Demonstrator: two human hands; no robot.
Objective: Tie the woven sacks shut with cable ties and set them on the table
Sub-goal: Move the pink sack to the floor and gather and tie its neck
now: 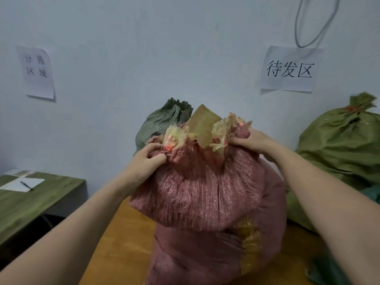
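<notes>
A full pink woven sack (207,202) stands upright on the wooden table (121,243) right in front of me. Its mouth is open at the top, with frayed yellowish edges and a brown cardboard corner (203,124) sticking out. My left hand (148,161) grips the bunched rim on the left side. My right hand (253,140) grips the rim on the right side. No cable tie is visible in either hand.
A grey-green sack (162,122) with a gathered top stands behind the pink one. A green sack (341,145) tied with an orange tie sits at the right. A lower green-topped desk (30,200) at the left holds paper and a pen. Two paper signs hang on the wall.
</notes>
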